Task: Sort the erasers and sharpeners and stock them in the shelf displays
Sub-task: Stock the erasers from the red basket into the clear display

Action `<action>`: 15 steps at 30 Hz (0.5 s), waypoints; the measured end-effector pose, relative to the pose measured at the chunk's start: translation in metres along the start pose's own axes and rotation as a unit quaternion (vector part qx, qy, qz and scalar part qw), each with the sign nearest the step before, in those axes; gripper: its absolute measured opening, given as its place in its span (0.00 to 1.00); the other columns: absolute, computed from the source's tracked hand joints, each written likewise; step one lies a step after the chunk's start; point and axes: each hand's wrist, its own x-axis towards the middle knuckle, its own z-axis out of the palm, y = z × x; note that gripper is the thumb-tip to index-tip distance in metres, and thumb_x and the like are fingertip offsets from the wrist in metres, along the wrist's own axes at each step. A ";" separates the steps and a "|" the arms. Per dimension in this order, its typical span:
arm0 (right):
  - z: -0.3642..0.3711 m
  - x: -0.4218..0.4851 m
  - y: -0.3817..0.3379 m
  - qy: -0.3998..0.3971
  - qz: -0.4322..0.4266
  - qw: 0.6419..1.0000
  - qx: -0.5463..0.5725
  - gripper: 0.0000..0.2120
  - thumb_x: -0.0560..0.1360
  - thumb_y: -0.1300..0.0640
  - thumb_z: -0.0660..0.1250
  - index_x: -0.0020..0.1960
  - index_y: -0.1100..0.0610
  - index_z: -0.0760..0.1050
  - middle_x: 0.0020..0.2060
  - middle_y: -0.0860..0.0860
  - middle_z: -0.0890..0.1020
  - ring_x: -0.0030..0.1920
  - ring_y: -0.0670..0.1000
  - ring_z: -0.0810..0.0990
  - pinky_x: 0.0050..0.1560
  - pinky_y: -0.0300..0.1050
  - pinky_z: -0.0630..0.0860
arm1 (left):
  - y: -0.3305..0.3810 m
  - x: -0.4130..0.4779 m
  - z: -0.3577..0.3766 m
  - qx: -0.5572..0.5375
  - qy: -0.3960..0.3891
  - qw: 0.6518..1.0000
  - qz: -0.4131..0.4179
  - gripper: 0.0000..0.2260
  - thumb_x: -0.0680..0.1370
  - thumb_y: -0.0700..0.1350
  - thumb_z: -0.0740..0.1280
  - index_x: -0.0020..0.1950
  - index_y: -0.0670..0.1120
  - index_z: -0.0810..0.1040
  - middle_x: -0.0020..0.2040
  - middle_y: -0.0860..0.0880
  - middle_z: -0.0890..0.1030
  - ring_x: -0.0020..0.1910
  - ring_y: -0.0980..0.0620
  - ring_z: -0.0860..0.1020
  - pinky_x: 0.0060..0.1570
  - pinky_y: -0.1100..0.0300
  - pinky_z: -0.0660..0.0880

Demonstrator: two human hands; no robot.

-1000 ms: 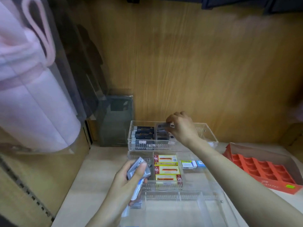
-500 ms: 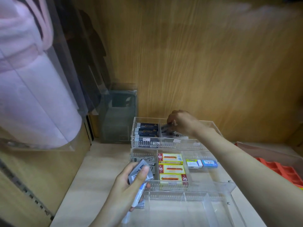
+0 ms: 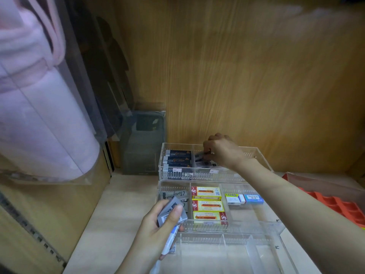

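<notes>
A clear acrylic stepped display (image 3: 264, 229) stands on the shelf with three tiers. My right hand (image 3: 222, 150) reaches into the middle compartment of the top tier and pinches a grey eraser (image 3: 199, 155) above other grey erasers (image 3: 206, 164). Dark blue erasers (image 3: 178, 159) fill the top tier's left compartment. My left hand (image 3: 156, 232) hovers over the display's front left corner and grips several grey erasers (image 3: 172, 211), with a blue-and-white one (image 3: 170, 239) under them. Yellow and red erasers (image 3: 207, 205) lie in the middle tier.
A white Lyra eraser (image 3: 233, 198) and a blue one (image 3: 253, 199) lie in the middle tier's right compartment. A red tray (image 3: 335, 204) sits at the right. A grey plastic-wrapped case (image 3: 143, 143) leans against the wooden back wall. A pink garment (image 3: 35, 115) hangs at the left.
The view has shifted right and down a little. My right hand has lowered the grey eraser into the top tier's middle compartment. My left hand has kept its hold.
</notes>
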 end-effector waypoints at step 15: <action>-0.002 0.003 0.001 -0.030 -0.011 0.999 -0.005 0.10 0.75 0.49 0.66 0.47 0.54 0.82 0.50 0.50 0.79 0.55 0.53 0.69 0.51 0.43 0.59 | 0.008 -0.008 0.003 -0.006 -0.008 1.000 0.000 0.17 0.68 0.54 0.66 0.53 0.48 0.78 0.34 0.44 0.79 0.21 0.56 0.71 0.18 0.67 0.62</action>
